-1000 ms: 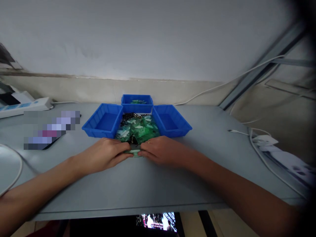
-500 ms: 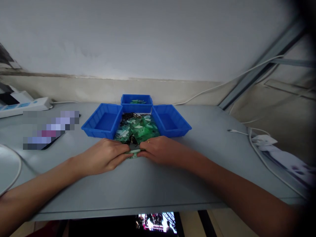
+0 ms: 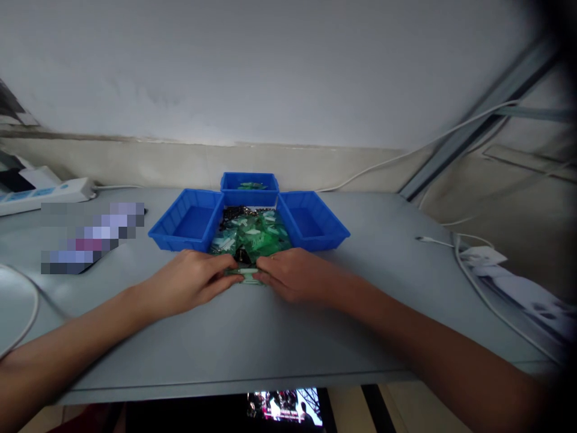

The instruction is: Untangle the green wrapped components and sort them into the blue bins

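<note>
Green packet [image 3: 247, 277], one piece, was clamped in fingers [image 3: 224, 262] of left hand [image 3: 195, 279] and right hand [image 3: 292, 273], three blue trays [image 3: 249, 196] beyond it.

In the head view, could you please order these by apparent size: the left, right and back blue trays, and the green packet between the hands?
1. Left blue tray and right blue tray: too alike to rank.
2. Back blue tray: looks smaller, but stands farther away.
3. Green packet: smallest, partly hidden.
</note>
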A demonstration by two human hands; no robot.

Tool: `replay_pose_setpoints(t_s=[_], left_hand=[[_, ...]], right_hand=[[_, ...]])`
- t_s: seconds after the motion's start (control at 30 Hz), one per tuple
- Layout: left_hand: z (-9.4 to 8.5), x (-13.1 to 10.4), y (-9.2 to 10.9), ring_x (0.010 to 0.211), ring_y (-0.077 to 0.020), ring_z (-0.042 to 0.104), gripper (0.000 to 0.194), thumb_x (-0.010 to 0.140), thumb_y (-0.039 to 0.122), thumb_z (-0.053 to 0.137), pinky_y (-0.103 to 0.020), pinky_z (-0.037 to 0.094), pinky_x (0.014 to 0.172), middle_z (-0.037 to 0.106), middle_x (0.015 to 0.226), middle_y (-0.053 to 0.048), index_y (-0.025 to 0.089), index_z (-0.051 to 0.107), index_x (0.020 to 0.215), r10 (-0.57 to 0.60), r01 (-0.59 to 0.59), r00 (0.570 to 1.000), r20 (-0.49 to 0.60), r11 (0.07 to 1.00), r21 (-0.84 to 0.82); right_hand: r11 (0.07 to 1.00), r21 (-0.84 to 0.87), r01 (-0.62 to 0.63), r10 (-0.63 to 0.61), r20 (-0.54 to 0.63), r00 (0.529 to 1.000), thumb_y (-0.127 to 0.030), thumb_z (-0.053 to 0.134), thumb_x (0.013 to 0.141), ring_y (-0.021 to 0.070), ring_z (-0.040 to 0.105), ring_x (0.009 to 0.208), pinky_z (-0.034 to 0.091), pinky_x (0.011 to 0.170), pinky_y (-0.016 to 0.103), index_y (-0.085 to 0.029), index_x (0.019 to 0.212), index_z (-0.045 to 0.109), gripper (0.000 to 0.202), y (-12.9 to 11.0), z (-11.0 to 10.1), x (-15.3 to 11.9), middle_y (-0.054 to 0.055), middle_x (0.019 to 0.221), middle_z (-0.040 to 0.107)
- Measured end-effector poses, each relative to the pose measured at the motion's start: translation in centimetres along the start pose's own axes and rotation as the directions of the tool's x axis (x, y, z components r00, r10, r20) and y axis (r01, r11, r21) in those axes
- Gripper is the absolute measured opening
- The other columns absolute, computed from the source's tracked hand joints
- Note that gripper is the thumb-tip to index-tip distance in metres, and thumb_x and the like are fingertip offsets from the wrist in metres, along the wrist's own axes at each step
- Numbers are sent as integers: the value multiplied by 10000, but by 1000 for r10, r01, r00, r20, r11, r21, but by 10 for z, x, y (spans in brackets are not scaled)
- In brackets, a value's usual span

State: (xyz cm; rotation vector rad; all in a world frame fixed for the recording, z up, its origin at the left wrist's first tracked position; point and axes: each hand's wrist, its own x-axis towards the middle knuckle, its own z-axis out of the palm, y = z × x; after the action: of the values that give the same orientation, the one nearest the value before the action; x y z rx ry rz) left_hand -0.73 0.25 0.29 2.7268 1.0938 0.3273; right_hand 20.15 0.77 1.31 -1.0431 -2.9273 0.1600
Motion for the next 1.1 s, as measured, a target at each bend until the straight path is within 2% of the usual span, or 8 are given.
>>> replay_pose_setpoints(t_s=[0.27,0.57,0.8,1.1], left_hand=[[-2,0,-1,530,-111,528,236,877,258,327,-214,342,490,544,607,-3,151,514,780,88,-88,994,69,996,3],[-1,0,0,484,-102,502,244,871,288,349,-207,321,458,495,530,14,152,501,739,68,-68,997,29,998,9],[-1,1,-1,519,-105,512,246,877,282,337,-217,333,492,523,582,3,155,491,733,121,-123,992,33,990,74],[-1,0,-1,529,-111,508,238,874,270,339,-222,329,496,525,594,-4,151,493,736,123,-127,991,50,989,75]], right_hand=[[998,-41,51,-54,-53,997,-325,304,887,94,453,494,208,471,235,-153,755,500,293,3,5,0,-1,593,546],[996,-76,35,-39,-45,998,-325,298,892,91,453,480,207,470,236,-145,798,519,300,2,5,0,6,592,552],[996,-84,22,-21,2,1000,-320,302,889,106,488,502,205,464,238,-152,796,519,290,1,2,0,10,603,563],[996,-68,66,-69,-48,996,-363,319,879,109,488,507,220,465,239,-164,735,509,311,3,2,-2,-1,594,556]])
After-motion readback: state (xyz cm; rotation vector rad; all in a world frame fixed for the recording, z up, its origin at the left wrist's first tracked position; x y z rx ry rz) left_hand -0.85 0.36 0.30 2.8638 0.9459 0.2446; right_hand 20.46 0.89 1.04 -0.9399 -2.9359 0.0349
